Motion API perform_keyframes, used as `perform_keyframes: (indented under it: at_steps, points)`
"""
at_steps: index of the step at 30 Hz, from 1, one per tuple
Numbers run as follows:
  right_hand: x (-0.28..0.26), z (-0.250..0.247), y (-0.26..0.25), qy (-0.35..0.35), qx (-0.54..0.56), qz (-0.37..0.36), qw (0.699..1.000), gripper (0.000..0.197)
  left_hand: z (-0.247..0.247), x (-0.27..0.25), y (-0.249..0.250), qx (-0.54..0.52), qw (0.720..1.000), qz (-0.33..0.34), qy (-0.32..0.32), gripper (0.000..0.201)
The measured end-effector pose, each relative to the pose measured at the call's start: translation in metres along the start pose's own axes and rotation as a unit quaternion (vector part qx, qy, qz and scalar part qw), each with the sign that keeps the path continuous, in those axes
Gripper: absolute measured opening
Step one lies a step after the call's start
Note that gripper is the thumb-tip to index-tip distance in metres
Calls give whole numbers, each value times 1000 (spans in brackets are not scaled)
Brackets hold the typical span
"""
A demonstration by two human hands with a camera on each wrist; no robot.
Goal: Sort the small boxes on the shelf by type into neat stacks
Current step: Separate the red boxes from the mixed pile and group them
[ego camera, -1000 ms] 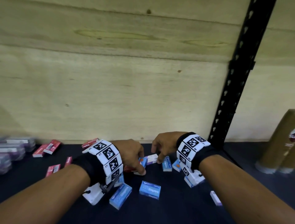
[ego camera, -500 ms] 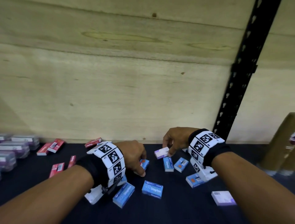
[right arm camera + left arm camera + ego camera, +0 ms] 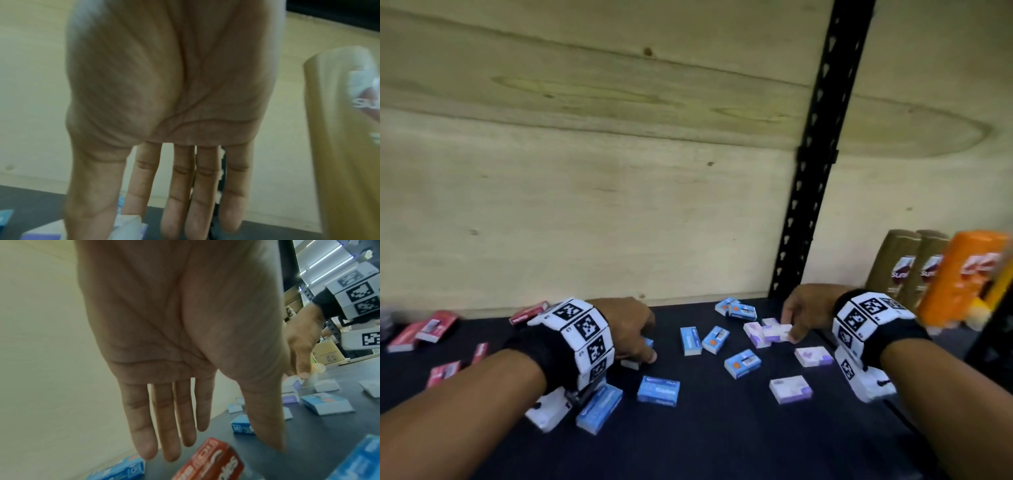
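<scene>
Small boxes lie scattered on the dark shelf [image 3: 722, 428]: blue ones [image 3: 658, 390] in the middle, red ones [image 3: 436, 325] at the left, white and purple ones [image 3: 813, 355] at the right. My right hand [image 3: 791, 325] pinches a white and purple box [image 3: 774, 334] between thumb and index finger, on top of another of its kind [image 3: 755, 339]; the right wrist view shows that box [image 3: 127, 227] at the thumb. My left hand [image 3: 640, 342] hovers with straight fingers [image 3: 148, 443] over a red box [image 3: 209, 462] and holds nothing.
A plywood wall [image 3: 585, 205] closes the back of the shelf. A black perforated upright [image 3: 811, 171] stands just behind my right hand. Brown bottles [image 3: 893, 270] and an orange one [image 3: 962, 274] stand close on the right.
My right hand has carried the white and purple box from the middle to the right, onto another purple box. The left hand has stayed roughly where it was.
</scene>
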State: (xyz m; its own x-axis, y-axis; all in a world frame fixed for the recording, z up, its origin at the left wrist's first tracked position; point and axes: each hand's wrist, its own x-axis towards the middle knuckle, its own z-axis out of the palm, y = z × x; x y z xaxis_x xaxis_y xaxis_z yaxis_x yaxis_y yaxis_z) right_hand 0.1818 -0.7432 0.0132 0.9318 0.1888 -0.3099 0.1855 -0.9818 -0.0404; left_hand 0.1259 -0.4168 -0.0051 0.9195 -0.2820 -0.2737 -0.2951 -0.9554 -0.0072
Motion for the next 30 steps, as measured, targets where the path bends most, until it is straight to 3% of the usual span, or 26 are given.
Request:
perform_keyframes:
  at_steps: [6, 16, 22, 30]
  points:
    - [-13, 10, 10, -29, 3, 24, 999, 28, -11, -11, 14, 3, 1000, 23, -2, 68]
    - [-14, 8, -1, -5, -11, 44, 999, 42, -14, -23, 25, -4, 999, 38, -7, 64]
    - [-9, -4, -35, 54, 8, -6, 998, 36, -23, -34, -1, -2, 1000, 17, 8, 61]
    - [8, -14, -113, 48, 1, -100, 994, 37, -37, -67, -57, -17, 998, -53, 18, 56]
